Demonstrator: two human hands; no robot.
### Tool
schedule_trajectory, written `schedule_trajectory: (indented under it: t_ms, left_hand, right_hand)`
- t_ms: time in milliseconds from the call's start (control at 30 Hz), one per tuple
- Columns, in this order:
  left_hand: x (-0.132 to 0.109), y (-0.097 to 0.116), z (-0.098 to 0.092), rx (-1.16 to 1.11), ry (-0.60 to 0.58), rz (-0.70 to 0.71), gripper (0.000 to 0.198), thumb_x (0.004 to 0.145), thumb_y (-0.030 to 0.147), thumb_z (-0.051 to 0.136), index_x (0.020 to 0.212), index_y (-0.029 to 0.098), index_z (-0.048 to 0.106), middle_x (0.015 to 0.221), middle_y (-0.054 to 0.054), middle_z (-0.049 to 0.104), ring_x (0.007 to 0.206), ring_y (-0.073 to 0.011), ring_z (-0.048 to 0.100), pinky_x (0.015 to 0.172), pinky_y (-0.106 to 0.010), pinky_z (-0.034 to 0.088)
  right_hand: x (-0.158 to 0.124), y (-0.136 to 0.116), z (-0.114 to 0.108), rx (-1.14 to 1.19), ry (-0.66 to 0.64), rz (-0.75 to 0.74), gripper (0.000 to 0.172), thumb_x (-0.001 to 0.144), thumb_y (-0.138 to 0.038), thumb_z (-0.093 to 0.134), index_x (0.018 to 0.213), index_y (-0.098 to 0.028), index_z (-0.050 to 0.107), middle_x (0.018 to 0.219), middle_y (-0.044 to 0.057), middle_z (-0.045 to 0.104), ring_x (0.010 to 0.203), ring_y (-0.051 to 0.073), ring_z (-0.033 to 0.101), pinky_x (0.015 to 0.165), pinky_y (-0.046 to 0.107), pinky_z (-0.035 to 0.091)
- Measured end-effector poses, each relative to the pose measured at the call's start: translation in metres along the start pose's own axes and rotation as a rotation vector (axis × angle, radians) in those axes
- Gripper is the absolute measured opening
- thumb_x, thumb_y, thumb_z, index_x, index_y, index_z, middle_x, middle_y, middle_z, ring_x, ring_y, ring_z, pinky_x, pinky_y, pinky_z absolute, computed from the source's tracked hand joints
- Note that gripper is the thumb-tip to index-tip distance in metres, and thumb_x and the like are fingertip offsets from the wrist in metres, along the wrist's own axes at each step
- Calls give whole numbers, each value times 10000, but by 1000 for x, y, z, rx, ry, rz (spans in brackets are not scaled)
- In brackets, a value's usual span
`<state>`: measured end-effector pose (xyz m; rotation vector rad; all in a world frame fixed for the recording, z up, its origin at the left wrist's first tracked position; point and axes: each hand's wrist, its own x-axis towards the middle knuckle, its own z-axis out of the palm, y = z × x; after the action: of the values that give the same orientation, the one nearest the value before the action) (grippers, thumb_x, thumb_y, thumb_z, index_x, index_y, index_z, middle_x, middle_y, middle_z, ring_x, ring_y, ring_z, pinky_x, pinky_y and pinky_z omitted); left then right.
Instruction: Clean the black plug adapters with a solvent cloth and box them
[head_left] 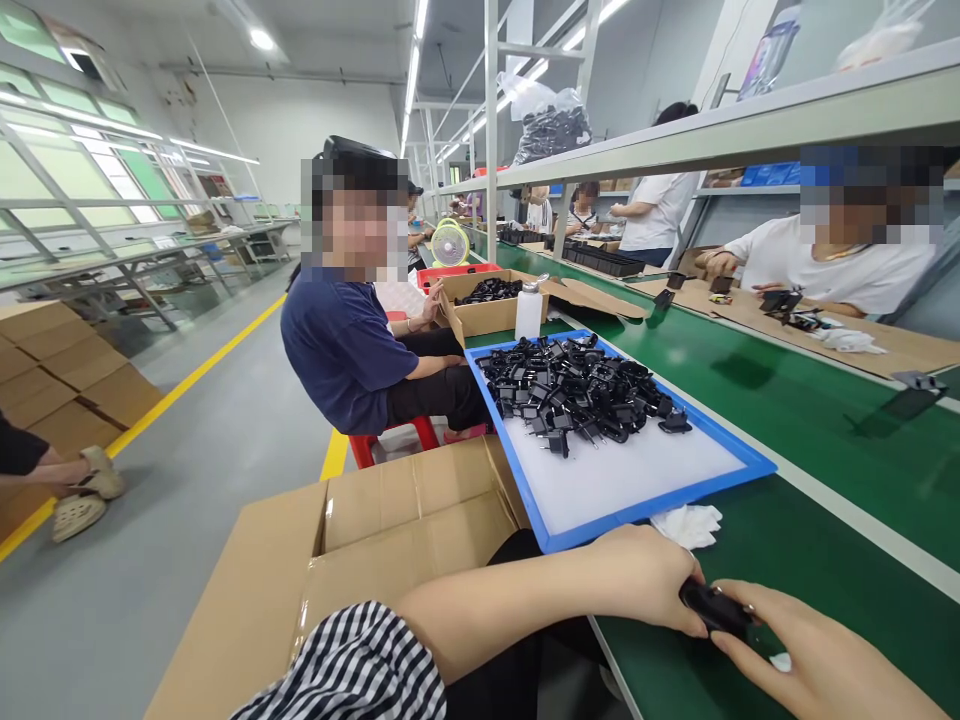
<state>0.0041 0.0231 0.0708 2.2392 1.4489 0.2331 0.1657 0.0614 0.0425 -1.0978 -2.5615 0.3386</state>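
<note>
My left hand (652,580) reaches in from the left, its fingers closed on one end of a small black plastic part (716,609). At its other end, the thumb and fingers of my right hand (806,640) pinch the same part. Its exact kind is hard to make out, since my fingers cover both ends. Just beyond my hands lies a blue-rimmed tray (637,515) with a white bottom. A heap of black plug pieces with metal pins (577,385) fills its far part. A crumpled white cloth or glove (688,525) lies by the tray's near edge.
A white bottle (529,310) and an open carton of black parts (480,315) stand behind the tray. Large cardboard boxes (405,510) are at my left. One person (345,340) sits beyond them; another (825,260) works across the green bench (847,430). A shelf (750,135) runs overhead.
</note>
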Motion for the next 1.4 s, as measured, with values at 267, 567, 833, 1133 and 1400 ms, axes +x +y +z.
schedule_trajectory:
  t_ms: [267, 567, 833, 1133, 1400]
  left_hand:
    - [4, -2, 0, -32, -46, -7, 288, 609, 367, 522, 824, 179, 551, 523, 19, 494, 523, -126, 494, 396, -175, 308]
    - [7, -10, 70, -1300, 417, -209, 427, 453, 270, 676, 813, 147, 484, 755, -15, 532, 712, -117, 498, 671, -248, 378]
    - [4, -6, 71, -1453, 522, -182, 376, 457, 132, 675, 752, 150, 443, 735, -4, 516, 729, -110, 492, 715, -255, 354]
    - [8, -10, 73, -1395, 464, -210, 402, 432, 184, 701, 771, 135, 492, 729, -7, 530, 733, -124, 495, 719, -272, 354]
    - [8, -14, 71, -1417, 431, -147, 442, 399, 249, 717, 767, 134, 499, 723, -5, 532, 688, -114, 493, 709, -285, 361]
  right_hand:
    - [1, 4, -4, 131, -155, 20, 231, 640, -414, 474, 734, -236, 587, 722, 33, 632, 626, 206, 591, 497, 241, 486]
    - [3, 2, 4, 228, 8, -24, 309, 724, -459, 375, 665, -223, 567, 691, 30, 584, 626, 151, 573, 529, 187, 469]
    - [-4, 1, 18, 90, 154, -95, 262, 766, -388, 356, 765, -215, 552, 761, 32, 588, 693, 157, 565, 601, 223, 466]
    - [-5, 7, 20, 115, 155, -110, 268, 779, -399, 351, 800, -228, 557, 779, 11, 591, 692, 135, 560, 580, 208, 470]
    - [-4, 3, 16, 8, 223, -201, 298, 770, -419, 353, 783, -215, 570, 729, 15, 606, 596, 144, 555, 531, 242, 465]
